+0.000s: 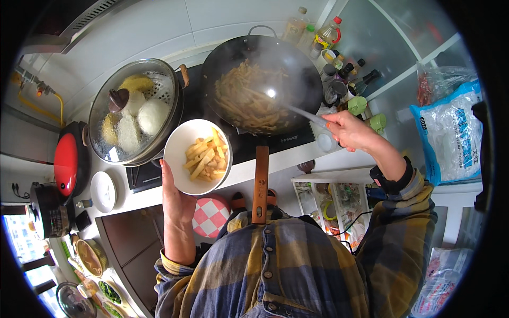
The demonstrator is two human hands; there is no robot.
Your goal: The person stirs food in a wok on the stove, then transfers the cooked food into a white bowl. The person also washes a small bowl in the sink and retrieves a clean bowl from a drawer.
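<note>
My left hand grips a white bowl by its lower left rim, in front of the cooktop. Pale cooked strips, some of them orange, lie inside it. In my right hand is the grey handle of a cooking utensil, whose head reaches into a dark wok. More strips of food fill the middle of the wok. Steam and a bright glare blur the utensil's head. The wok's wooden handle points toward my body.
Left of the wok stands a steamer pan under a glass lid, with buns inside. Bottles and jars crowd the right side. A small white plate and a red appliance sit left. Below is a wire rack and a checkered stool.
</note>
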